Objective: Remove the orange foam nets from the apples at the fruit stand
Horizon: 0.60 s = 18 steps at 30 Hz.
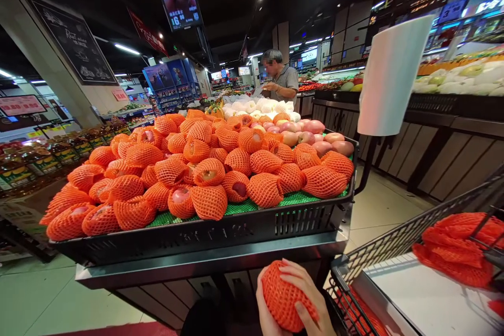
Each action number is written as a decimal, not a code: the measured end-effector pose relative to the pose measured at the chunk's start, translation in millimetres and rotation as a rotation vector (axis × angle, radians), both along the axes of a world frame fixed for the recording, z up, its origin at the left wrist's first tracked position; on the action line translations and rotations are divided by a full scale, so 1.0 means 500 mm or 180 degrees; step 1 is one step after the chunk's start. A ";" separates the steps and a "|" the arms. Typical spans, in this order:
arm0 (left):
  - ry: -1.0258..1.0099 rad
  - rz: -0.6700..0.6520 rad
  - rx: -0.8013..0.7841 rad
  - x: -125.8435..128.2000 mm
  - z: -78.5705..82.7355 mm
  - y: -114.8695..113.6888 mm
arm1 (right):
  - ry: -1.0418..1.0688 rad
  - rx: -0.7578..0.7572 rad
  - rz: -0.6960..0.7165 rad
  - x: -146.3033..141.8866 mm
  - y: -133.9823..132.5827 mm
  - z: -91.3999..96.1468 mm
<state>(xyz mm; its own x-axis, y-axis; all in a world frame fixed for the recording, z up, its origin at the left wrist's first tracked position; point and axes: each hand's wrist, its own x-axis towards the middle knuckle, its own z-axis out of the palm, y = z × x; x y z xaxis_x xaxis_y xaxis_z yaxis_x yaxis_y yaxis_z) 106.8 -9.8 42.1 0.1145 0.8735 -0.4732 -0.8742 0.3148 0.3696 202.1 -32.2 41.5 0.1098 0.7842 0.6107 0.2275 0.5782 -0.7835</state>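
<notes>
At the bottom centre, both my hands are closed around a round fruit in an orange foam net; the net covers it, so its kind cannot be told. My left hand cups its left side. Over its top and right side curl the fingers of my right hand. In front of my hands stands a black display bin, piled with fruit in the same orange nets. Bare pinkish-red fruit lies at the bin's back right.
A shopping cart at lower right holds a white board and a stack of empty orange foam nets. A bag roll stands on a post beside the bin. Beyond the white-netted fruit is another person. Bottles line the left.
</notes>
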 end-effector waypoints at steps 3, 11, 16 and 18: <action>-0.0015 -0.0270 0.0188 -0.008 -0.009 0.017 | 0.0156 0.0295 -0.0170 -0.006 0.006 0.002; -0.0067 -0.0970 0.0352 -0.037 -0.025 0.060 | 0.0019 0.0143 -0.0164 -0.005 0.020 -0.013; 0.1083 0.0412 0.0697 -0.077 0.005 0.055 | 0.0067 -0.0346 0.0611 -0.027 0.044 -0.070; 0.1506 0.0653 0.0869 -0.092 0.018 0.051 | 0.0283 -0.0634 0.0823 -0.040 0.053 -0.099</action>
<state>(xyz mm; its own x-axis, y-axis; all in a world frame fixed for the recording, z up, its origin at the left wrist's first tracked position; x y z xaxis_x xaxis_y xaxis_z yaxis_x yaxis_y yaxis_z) 60.8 15.9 50.9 -0.2389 0.9531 -0.1861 -0.6271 -0.0051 0.7789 182.0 -5.7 -7.8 -0.0624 0.8961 0.4394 0.0189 0.4413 -0.8972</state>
